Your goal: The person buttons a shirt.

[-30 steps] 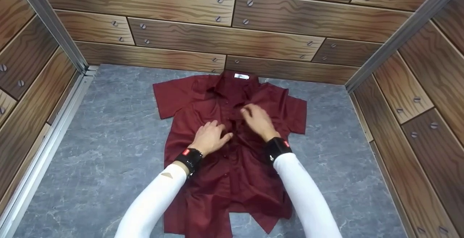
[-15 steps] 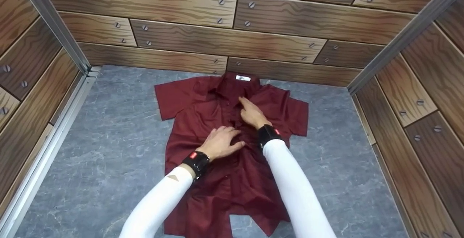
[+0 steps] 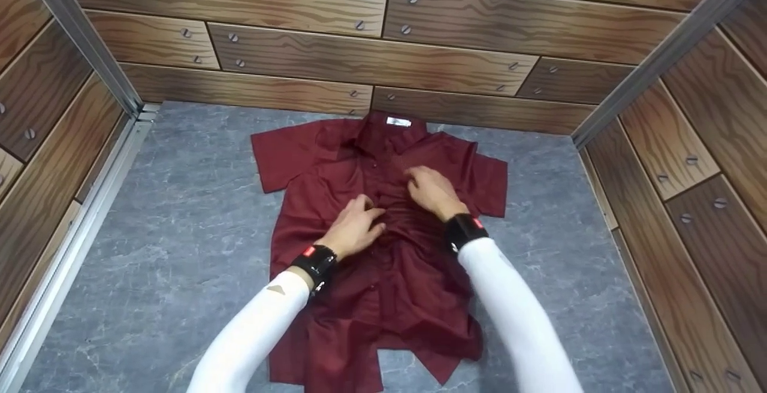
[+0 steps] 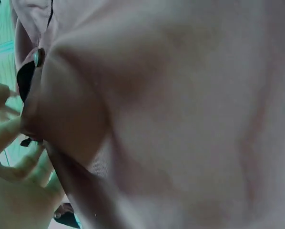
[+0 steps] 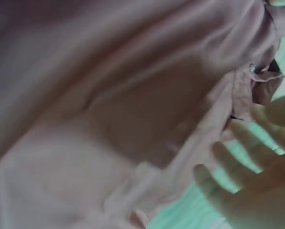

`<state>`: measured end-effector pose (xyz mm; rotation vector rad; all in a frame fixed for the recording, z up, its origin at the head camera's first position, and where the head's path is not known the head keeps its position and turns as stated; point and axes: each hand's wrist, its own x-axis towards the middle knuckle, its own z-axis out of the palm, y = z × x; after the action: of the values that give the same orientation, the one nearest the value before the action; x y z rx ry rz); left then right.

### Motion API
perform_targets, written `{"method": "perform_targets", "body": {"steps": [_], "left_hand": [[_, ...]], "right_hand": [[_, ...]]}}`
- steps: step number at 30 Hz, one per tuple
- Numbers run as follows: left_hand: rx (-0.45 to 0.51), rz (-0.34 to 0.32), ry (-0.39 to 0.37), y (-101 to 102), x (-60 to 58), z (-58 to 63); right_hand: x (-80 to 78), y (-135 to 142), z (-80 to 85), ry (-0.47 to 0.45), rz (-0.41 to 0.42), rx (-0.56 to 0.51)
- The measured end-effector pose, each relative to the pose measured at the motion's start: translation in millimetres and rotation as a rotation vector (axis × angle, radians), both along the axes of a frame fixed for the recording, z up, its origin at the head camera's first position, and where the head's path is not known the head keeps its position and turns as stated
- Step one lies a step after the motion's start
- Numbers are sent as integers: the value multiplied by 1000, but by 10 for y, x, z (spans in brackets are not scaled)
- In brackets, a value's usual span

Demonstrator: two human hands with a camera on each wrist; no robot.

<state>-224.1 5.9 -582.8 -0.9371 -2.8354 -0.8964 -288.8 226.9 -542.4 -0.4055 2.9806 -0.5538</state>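
A dark red short-sleeved button-up shirt [image 3: 335,171] lies front side up, its collar toward the back wall. My left hand [image 3: 350,231] is over the middle of the button front, thumb and fingers apart. In the left wrist view, fingers [image 4: 9,136] lie at the edge of the button strip, close to a button [image 4: 38,58]. My right hand [image 3: 434,192] is over the chest, right of the button strip. Its fingers [image 5: 235,164] look loosely spread in the right wrist view, beside the shirt's front edge. Creases run across the cloth between both hands.
Grey marbled floor [image 3: 180,249] surrounds the shirt. A wood-patterned wall [image 3: 299,63] stands behind the collar, with similar walls on both sides. Metal rails [image 3: 659,57] run along the corners. A white label [image 3: 398,121] shows inside the collar.
The right hand reached toward the collar, then drew back to the chest. The left hand shifted right, then back left. The right front panel now lies closer over the button strip, with fresh creases.
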Motion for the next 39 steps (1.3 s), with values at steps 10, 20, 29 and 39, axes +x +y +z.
{"method": "perform_targets", "body": {"steps": [10, 20, 29, 39], "left_hand": [[3, -71, 139, -208, -64, -12], [-209, -300, 18, -289, -108, -36], [-181, -377, -125, -293, -63, -61], [25, 46, 91, -244, -363, -11]], "right_hand": [[535, 135, -85, 95, 169, 66], [783, 204, -229, -227, 311, 219], [860, 320, -183, -353, 308, 202], [706, 340, -231, -107, 104, 116]]}}
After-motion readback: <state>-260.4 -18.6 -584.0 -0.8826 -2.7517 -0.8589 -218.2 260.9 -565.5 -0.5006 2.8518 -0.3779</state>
